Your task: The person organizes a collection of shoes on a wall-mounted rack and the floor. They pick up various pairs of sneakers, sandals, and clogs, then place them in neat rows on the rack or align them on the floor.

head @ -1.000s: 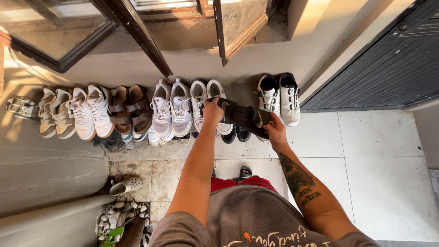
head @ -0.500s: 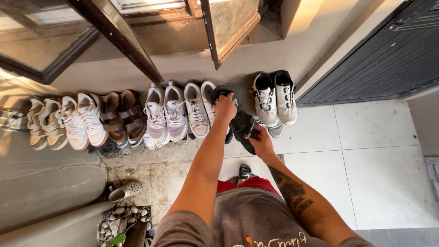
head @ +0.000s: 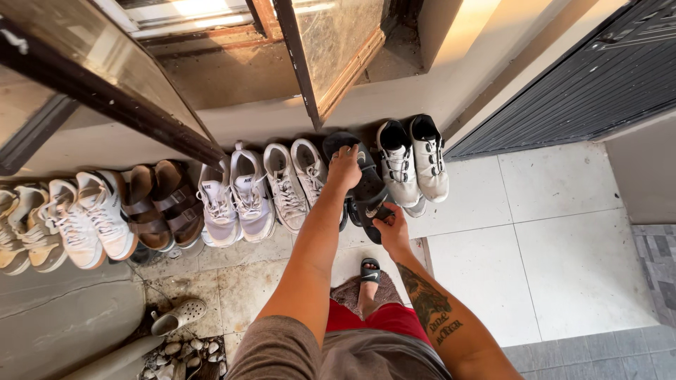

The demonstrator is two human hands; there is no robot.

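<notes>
Pale floor tiles (head: 563, 232) underfoot, stained and grimy toward the left, running up to a cream wall (head: 282, 119) with an open wood-framed window (head: 331, 63) above and a dark ribbed shutter (head: 563, 84) at the right.

Nearest: grey shirt and red shorts at the bottom edge, a foot in a black slide sandal (head: 370, 269) planted on a small mat. Lower left, a lone pale clog (head: 176, 318) lying beside a patch of pebbles (head: 183, 352).

Further out, both arms reaching forward. Right hand (head: 391, 229), forearm tattooed, fingers closed on the near end of a black shoe (head: 366, 184). Left hand (head: 343, 169) clamped over the far part of the same shoe, knuckles up. Shoe pointing toward the wall, sitting in the row between the white pairs, over another dark shoe (head: 351, 213) whose heel peeks out beneath; whether resting on it or just above, impossible to tell.

Along the wall, left to right: beige and white sneakers (head: 77, 222), brown strapped sandals (head: 162, 204), white sneakers with grey trim (head: 236, 200), plain white lace-ups (head: 292, 179), then past the black shoe a white pair with black collars (head: 412, 158).
</notes>
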